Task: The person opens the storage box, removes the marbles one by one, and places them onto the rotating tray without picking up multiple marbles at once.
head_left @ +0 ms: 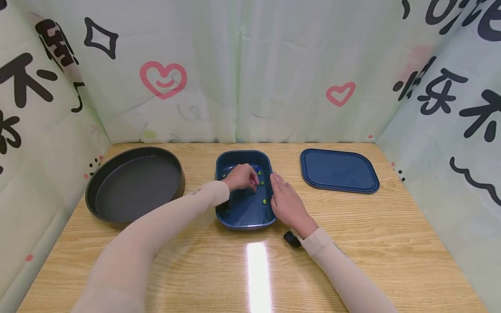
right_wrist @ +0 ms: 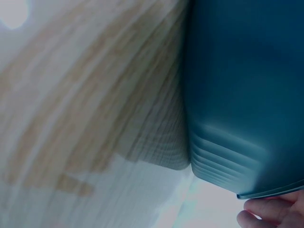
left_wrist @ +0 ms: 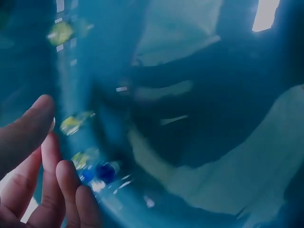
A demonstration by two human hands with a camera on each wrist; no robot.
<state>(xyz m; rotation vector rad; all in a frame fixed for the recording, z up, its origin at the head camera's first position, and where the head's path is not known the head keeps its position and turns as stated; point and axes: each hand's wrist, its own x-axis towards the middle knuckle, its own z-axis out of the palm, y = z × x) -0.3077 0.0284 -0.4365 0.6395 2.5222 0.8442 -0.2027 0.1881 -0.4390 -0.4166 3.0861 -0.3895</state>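
A deep blue plastic box stands in the middle of the table, with several small glass marbles along its right side and far end. Yellow-green ones, such as this marble, lie near the right wall; a dark blue marble shows by the left fingertips. My left hand reaches inside, thumb and forefinger pinching a small marble, mostly hidden, only a pale glint showing. Outside the box, my right hand rests with straight fingers against the right wall, fingertips at the rim.
On the left stands a large round dark grey pan. A flat blue lid lies at the right. The wooden table ends at a printed curtain behind and on both sides. A black wrist device sits under the right wrist.
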